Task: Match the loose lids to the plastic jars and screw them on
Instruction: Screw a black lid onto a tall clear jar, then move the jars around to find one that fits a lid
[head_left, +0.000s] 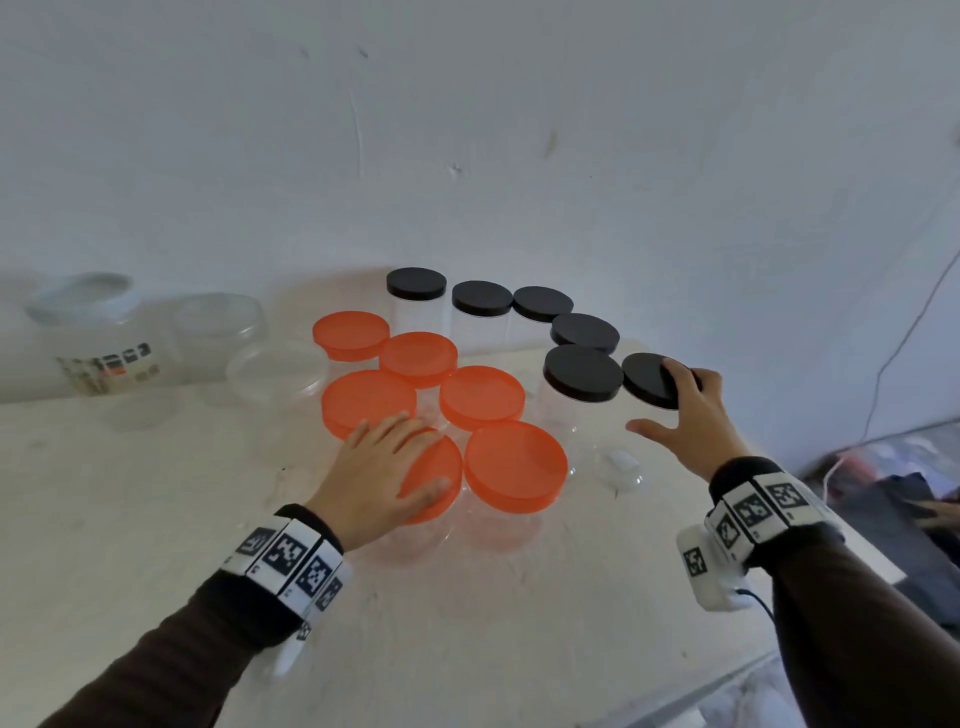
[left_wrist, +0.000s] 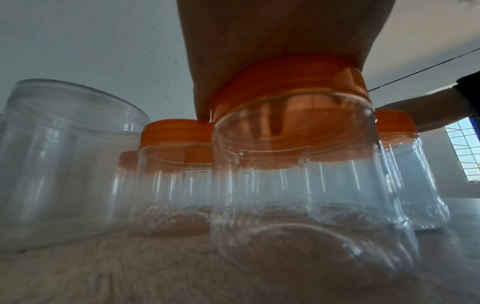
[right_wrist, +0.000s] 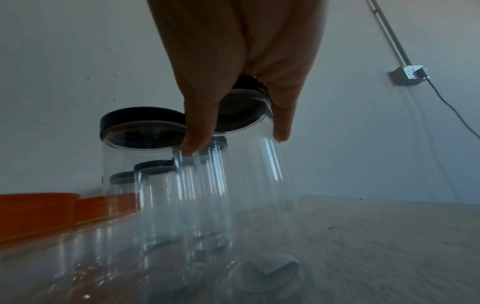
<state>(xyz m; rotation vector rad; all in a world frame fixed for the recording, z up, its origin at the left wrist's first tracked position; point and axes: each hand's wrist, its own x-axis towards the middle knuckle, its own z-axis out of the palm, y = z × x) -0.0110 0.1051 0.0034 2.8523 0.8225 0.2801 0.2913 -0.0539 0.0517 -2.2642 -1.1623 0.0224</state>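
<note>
My left hand (head_left: 382, 470) lies flat on the orange lid (head_left: 434, 480) of the jar low in the middle of the head view, fingers spread and straight, thumb along the lid's near edge: pressing down, not gripping. From the left wrist view that lid (left_wrist: 291, 86) looks seated on its clear jar (left_wrist: 306, 195), with my palm over the top.

Over at the right of the frame, my right hand (head_left: 685, 415) reaches to the black lid (head_left: 652, 379) of the outermost jar, fingertips draped over its far edge, thumb held out wide and touching nothing. In the right wrist view the fingers (right_wrist: 200, 131) curl down over the lid rim onto the clear wall of the black-lidded jar (right_wrist: 249, 164), which looks tilted there. So the right hand is closed round that lid and jar top.

Where am I in the job? I count six orange lids and six black ones, each apparently on a jar, so I'd judge I'm on the last tightenings. What's left uncapped is the lot at the upper left: a wide clear jar (head_left: 278, 376) with an open mouth and another (head_left: 218, 317) behind it. Next I'd say my right hand needs a twist to lock the black lid, with the jar set upright first.

Writing: the big container (head_left: 98, 332) at far left has a printed label, but it's too blurred to read. The black-and-white square codes on my wristbands (head_left: 291, 561) aren't readable text.
</note>
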